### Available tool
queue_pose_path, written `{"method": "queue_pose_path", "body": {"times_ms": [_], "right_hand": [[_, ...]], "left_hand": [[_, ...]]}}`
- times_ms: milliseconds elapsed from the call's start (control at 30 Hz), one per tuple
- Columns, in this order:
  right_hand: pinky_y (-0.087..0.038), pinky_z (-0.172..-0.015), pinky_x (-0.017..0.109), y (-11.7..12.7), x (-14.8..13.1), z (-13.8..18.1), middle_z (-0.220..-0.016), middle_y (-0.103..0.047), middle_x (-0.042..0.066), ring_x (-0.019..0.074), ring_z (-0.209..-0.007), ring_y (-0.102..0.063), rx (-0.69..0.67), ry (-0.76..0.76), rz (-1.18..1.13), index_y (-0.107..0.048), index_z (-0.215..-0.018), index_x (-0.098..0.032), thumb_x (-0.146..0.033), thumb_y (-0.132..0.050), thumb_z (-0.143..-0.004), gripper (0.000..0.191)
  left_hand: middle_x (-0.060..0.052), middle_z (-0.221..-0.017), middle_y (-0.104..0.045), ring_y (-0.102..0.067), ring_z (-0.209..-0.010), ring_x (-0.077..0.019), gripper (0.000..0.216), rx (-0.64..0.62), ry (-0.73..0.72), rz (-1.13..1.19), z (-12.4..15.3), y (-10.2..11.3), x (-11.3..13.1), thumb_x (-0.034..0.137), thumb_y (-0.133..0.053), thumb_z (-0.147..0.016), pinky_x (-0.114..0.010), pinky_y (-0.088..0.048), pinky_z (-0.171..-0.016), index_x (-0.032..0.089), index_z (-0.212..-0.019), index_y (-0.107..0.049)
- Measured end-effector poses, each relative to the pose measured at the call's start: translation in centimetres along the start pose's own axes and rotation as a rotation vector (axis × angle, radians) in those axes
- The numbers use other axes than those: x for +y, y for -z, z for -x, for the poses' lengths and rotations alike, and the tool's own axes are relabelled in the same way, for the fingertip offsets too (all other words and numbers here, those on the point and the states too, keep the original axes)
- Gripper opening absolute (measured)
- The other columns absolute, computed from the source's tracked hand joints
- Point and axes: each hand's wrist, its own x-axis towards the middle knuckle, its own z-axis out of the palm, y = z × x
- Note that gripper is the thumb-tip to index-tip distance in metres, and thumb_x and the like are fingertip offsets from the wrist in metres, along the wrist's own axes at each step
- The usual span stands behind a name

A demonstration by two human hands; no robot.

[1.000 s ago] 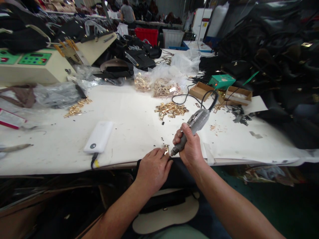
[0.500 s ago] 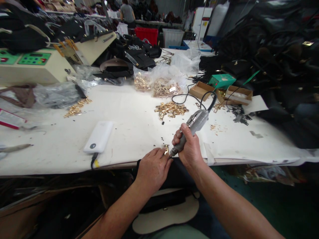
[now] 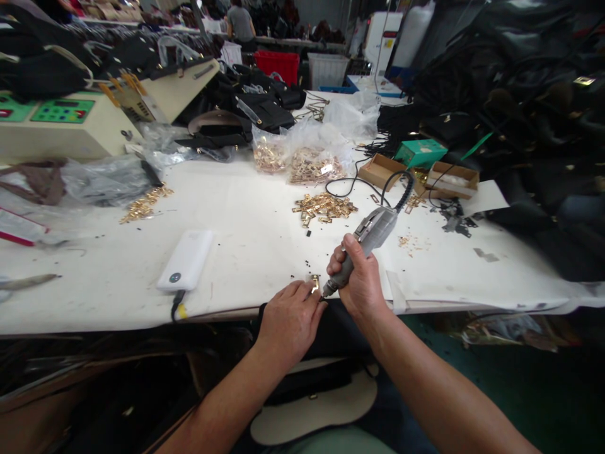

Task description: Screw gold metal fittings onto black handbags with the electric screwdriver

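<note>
My right hand (image 3: 360, 277) is wrapped round a grey corded electric screwdriver (image 3: 362, 243), which slants down to the left. Its tip (image 3: 325, 294) meets the work right beside my left fingertips. My left hand (image 3: 292, 315) is closed over the edge of a black bag (image 3: 347, 328) at the table's front edge, fingers together and thumb toward the tip. A gold rectangular metal fitting (image 3: 315, 282) shows just past those fingers. My fingers hide the spot where the tip touches.
A heap of gold fittings (image 3: 324, 208) lies on the white table (image 3: 246, 214), with plastic bags of metal parts (image 3: 314, 165) behind. A white power bank (image 3: 186, 260) rests to the left. Small cardboard boxes (image 3: 378, 170) and a green box (image 3: 420, 153) stand right. Black bags (image 3: 510, 120) are piled beyond.
Both hands and the screwdriver stay almost in place. The view has shifted very slightly.
</note>
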Motion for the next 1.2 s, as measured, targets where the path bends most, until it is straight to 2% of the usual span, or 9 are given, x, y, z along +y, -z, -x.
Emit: {"method": "queue_pose_path", "body": {"times_ms": [1200], "right_hand": [[-0.041, -0.045, 0.021, 0.31, -0.13, -0.26, -0.060, -0.052, -0.006, 0.0079, -0.046, -0.048, -0.007, 0.022, 0.023, -0.053, -0.072, -0.020, -0.045, -0.081, -0.079, 0.039]], "left_hand": [[-0.009, -0.123, -0.070, -0.063, -0.112, -0.0281, 0.027, 0.009, 0.009, 0.020, 0.21, -0.28, -0.04, 0.032, -0.063, -0.096, -0.045, -0.056, -0.094, 0.018, -0.119, -0.067]]}}
